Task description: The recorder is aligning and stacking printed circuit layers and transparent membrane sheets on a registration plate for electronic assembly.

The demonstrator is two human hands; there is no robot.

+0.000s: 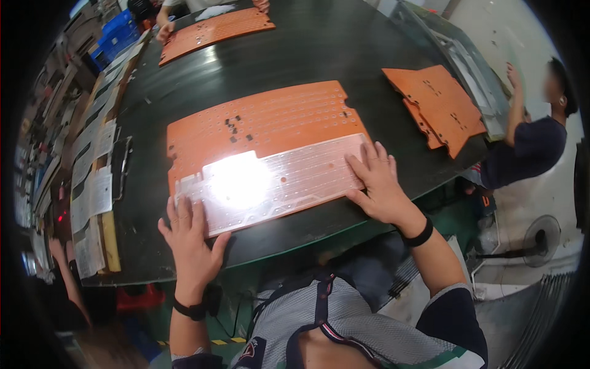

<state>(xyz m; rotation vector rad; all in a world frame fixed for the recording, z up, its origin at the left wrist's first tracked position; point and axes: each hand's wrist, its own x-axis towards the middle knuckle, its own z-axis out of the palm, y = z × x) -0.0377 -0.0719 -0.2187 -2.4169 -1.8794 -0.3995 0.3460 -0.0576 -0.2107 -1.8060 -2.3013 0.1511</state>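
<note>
A thin, shiny sheet, smooth and long with a stepped far edge, lies over the near part of an orange board on the dark table. The board is flat and stiff, dotted with rows of small holes (a few little black pieces sit among them) and notched at its sides. The left hand rests on the sheet's left end, its grip apart, fingers spread; the right hand touches the right end, thumb and fingers apart too. Printed pages stand at the left, their writing too small to read.
</note>
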